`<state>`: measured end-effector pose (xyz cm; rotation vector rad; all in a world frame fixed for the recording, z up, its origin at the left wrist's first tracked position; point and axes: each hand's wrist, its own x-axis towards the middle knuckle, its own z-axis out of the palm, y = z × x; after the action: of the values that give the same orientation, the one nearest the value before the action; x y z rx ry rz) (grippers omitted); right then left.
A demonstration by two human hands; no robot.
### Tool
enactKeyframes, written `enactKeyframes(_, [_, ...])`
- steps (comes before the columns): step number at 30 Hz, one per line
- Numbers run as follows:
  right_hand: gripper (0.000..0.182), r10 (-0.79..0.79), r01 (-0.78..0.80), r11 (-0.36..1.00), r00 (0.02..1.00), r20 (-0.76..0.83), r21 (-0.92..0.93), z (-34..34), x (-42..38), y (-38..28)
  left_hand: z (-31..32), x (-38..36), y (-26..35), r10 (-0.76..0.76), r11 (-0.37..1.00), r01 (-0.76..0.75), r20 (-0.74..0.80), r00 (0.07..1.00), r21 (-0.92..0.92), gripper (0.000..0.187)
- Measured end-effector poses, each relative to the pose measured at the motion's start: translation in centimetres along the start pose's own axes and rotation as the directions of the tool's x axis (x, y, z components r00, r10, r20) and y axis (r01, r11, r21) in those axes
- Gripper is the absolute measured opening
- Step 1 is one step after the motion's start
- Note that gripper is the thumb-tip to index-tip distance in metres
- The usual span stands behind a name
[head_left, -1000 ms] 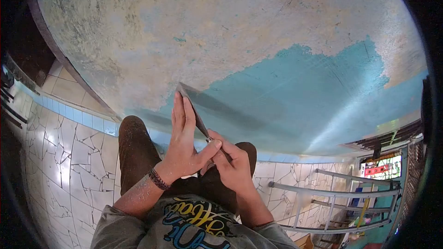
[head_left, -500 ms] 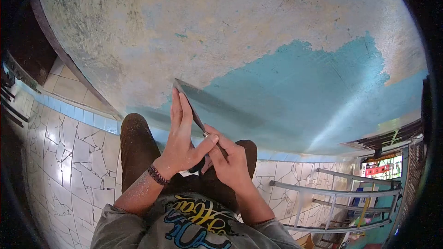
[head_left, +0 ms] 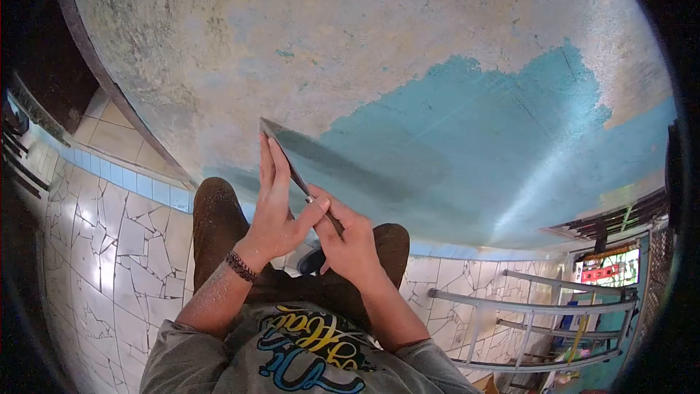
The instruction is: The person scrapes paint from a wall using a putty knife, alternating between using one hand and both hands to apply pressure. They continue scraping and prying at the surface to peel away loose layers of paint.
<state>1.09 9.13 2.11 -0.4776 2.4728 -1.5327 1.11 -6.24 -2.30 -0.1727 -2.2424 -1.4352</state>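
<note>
A flat scraper [head_left: 286,157] stands with its blade edge against the wall [head_left: 240,66], where bare, patchy plaster meets blue paint [head_left: 452,138]. My right hand [head_left: 346,237] is wrapped round the scraper's handle. The fingers of my left hand [head_left: 273,208] are stretched out and lie along the blade's side, and its thumb touches the handle near my right hand. Pale dust covers my left forearm, above a dark bracelet [head_left: 243,266].
My knees [head_left: 219,208] are bent close to the wall. A metal ladder [head_left: 525,308] lies at the right. The floor [head_left: 102,248] has cracked-pattern tiles, and blue tiles [head_left: 138,184] edge the wall's base. A dark doorway is at the left.
Both hands and the scraper have shifted slightly left and up along the wall. The view has also moved a little.
</note>
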Motion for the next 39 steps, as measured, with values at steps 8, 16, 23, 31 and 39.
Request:
enactKeyframes(8, [0.032, 0.026, -0.024, 0.999, 0.998, -0.061, 0.043, -5.1, -2.4, 2.5, 5.7, -0.6, 2.8, 0.015, 0.995, -0.011, 0.038, 0.999, -0.103, 0.107])
enactKeyframes(16, [0.032, 0.036, -0.022, 0.991, 0.994, -0.105, 0.136, -5.5, -3.0, 2.5, 6.2, -0.3, 3.2, 0.039, 0.997, -0.032, 0.109, 0.993, -0.073, 0.111])
enactKeyframes(23, [0.031, -0.026, 0.031, 0.999, 0.993, -0.118, 0.035, -4.5, -3.1, 2.1, 5.1, -0.5, 3.3, -0.005, 0.999, 0.015, 0.189, 0.982, -0.052, 0.114])
enactKeyframes(31, [0.031, 0.018, -0.018, 1.0, 0.995, -0.103, -0.005, -3.6, -3.0, 1.1, 4.3, -0.4, 2.3, 0.037, 0.997, -0.027, 0.138, 0.99, -0.078, 0.112])
enactKeyframes(39, [0.032, 0.001, -0.005, 0.999, 0.996, -0.088, -0.037, -3.3, -2.7, 1.0, 3.5, -0.5, 1.8, -0.009, 0.998, 0.019, 0.178, 0.984, -0.052, 0.114])
